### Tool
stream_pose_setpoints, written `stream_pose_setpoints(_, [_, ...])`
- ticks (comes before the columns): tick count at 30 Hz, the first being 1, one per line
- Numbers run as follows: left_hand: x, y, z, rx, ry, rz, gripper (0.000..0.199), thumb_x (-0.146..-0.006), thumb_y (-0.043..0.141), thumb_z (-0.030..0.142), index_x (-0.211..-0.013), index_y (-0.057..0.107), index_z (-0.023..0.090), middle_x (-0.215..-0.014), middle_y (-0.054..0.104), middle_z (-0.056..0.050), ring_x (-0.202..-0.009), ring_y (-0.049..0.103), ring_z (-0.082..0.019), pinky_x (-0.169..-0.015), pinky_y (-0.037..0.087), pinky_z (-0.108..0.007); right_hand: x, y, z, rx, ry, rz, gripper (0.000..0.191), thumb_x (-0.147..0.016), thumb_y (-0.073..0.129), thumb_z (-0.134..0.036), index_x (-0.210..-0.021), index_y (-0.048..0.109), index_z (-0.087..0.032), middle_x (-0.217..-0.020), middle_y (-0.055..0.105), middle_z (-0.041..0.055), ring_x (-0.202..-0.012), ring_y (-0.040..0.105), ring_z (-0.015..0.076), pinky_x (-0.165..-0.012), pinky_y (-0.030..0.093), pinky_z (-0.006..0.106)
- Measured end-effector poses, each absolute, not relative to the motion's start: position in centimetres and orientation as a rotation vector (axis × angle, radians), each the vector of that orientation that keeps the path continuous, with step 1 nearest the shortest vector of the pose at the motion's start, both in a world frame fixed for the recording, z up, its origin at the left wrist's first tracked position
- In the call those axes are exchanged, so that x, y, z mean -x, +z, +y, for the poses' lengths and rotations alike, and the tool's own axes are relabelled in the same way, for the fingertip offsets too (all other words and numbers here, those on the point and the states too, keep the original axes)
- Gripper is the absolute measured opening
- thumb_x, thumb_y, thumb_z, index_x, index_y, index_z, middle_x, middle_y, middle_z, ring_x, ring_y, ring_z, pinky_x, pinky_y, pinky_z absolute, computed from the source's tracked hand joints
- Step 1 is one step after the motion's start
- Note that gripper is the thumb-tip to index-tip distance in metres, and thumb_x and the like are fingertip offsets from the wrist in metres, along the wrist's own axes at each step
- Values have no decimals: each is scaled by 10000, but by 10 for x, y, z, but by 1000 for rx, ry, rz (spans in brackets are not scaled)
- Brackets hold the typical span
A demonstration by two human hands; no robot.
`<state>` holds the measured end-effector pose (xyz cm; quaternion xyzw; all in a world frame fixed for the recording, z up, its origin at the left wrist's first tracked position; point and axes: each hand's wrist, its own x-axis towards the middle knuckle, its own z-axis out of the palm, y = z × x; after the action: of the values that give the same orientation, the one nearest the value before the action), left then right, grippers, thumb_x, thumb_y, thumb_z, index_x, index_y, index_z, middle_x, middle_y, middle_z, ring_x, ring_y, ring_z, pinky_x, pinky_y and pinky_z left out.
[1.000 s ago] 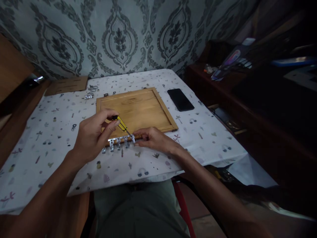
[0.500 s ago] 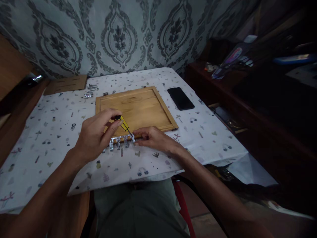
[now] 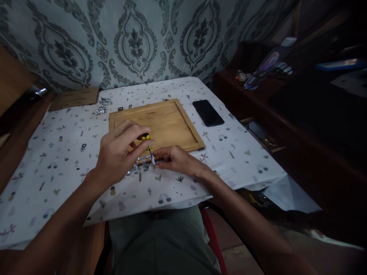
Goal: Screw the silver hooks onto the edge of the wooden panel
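Note:
My left hand (image 3: 117,151) is closed on the black and yellow handle of a screwdriver (image 3: 146,138), which now stands nearly upright. Its tip meets a small silver metal bracket (image 3: 153,160) at the near edge of a framed wooden panel (image 3: 160,124). From the right, the fingers of my right hand (image 3: 173,158) pinch this bracket. Several similar silver pieces (image 3: 144,165) sit in a row along the same edge, partly hidden by my left hand. The panel lies flat on a table with a printed white cloth (image 3: 183,187).
A black phone (image 3: 208,113) lies to the right of the panel. More silver metal parts (image 3: 101,110) are at the back left, near a piece of brown cardboard (image 3: 74,98). Dark furniture (image 3: 243,91) with a bottle (image 3: 268,61) borders the table's right side.
My left hand has moved slightly right and up, and the screwdriver has swung from a leftward slant to nearly upright. My right hand stays at the bracket.

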<state>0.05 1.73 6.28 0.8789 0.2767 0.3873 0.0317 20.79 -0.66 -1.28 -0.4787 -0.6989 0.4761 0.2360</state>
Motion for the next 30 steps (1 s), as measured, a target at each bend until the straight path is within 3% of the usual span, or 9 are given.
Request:
stream_pose_setpoints(4, [-2,67,15,-2734,1126,851,161,-965,607,184,-1112,674,193,-969,706,-33,-796,674,-146,-730,572,-271,-208,-11,-8,1277,1313,-1917,338,-874,724,-204,-1210,732,-163,-603,492,-77,-584,427,93,-604,322,249])
stream_pose_setpoints(8, [-3,66,14,-2721,1115,878,176,-977,573,193,-1127,665,198,-971,697,-33,-748,654,-133,-688,566,-256,-208,-12,-9,1267,1295,-1929,359,-870,720,-199,-1228,723,-173,-660,559,-53,-619,469,104,-605,333,243])
stream_pose_setpoints(13, [-3,62,16,-2665,1167,906,128,-948,660,270,-1065,688,226,-930,677,-17,-778,651,-147,-650,557,-250,-209,-15,-8,1285,1283,-1944,398,-868,719,-221,-1263,710,-178,-762,644,-15,-660,517,118,-621,371,254])
stream_pose_setpoints(17, [-3,64,16,-2640,1187,899,117,-935,680,228,-1051,691,214,-911,675,-9,-746,643,-129,-667,555,-248,-209,-16,-8,1280,1270,-1947,373,-860,731,-239,-1230,730,-193,-798,672,-9,-665,524,118,-636,384,264])
stream_pose_setpoints(23, [-1,63,9,-2574,1173,992,201,-936,677,214,-1135,662,190,-1043,722,-19,-720,654,-105,-724,566,-248,-209,-16,-7,1269,1254,-1960,326,-860,725,-245,-1182,750,-203,-770,669,-18,-649,526,118,-630,386,268])
stream_pose_setpoints(30, [-1,60,8,-2521,1202,965,139,-920,712,237,-1046,693,184,-916,688,1,-709,639,-100,-657,552,-223,-210,-16,-7,1273,1224,-1969,341,-858,737,-243,-1194,745,-192,-760,657,-19,-641,516,115,-623,376,265])
